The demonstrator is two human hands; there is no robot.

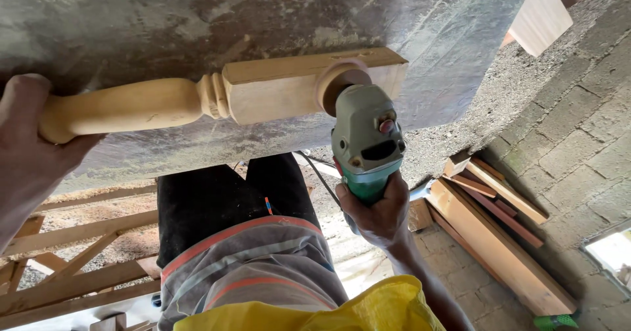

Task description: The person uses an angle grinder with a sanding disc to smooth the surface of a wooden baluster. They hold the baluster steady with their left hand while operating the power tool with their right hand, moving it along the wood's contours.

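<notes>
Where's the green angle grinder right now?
In the head view, the green angle grinder sits right of centre, gripped by one hand, its disc pressed against the square end of the turned wooden leg on the grey worktop.

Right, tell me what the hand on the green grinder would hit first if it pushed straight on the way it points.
The right hand points along the green angle grinder toward its round sanding disc, already against the pale turned wooden leg's square block. The hand would likely meet that block first, then the dusty grey worktop beyond; depth is unclear.

View: we have one head camera only
Facing: we look steeply down over our own torso
Nearness: worktable close below us
</notes>
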